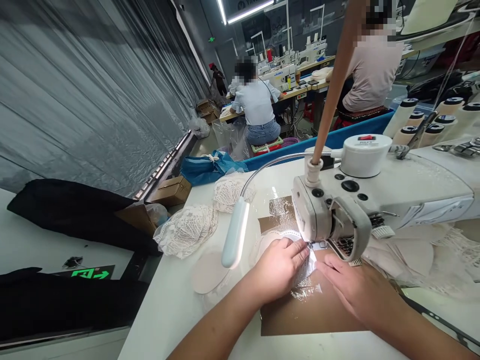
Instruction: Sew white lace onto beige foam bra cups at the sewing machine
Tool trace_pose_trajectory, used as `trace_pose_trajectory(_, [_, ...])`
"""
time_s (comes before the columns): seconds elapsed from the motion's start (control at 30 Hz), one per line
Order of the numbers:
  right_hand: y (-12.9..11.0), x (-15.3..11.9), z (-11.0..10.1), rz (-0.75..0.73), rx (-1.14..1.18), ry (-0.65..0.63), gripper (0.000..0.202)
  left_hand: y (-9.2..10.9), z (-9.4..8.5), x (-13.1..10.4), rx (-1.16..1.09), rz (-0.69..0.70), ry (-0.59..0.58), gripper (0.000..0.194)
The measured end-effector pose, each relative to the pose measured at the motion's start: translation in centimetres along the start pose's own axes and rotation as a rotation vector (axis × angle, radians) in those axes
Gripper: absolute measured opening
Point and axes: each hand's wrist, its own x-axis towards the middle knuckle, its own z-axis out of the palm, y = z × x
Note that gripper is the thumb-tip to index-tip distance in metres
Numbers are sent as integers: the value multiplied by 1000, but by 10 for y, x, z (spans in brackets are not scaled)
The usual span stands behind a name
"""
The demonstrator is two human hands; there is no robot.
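A white sewing machine stands over a brown taped patch on the white table. Pale lace-edged fabric lies under its head, beside the needle area. My left hand rests on this fabric, fingers together and pressing it down close to the presser foot. To the right of the foot, my right hand lies low over the brown patch, its fingers extended and slightly apart, the tips near the white fabric's edge. No object shows in the right hand.
A lamp on a bent neck stands left of the machine head. Lace cups and a flat beige pad lie at left, more lace at right. Thread cones stand behind. Two people sit at machines beyond.
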Motion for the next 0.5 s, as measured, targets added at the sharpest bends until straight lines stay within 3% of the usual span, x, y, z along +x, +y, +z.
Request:
trace_pose_trajectory(0.33, [1, 3, -1, 28, -56, -62, 42, -1, 0, -5, -12, 83, 45, 34])
trace_pose_trajectory(0.5, [1, 5, 2, 69, -82, -66, 52, -5, 1, -1, -43, 36, 57, 32])
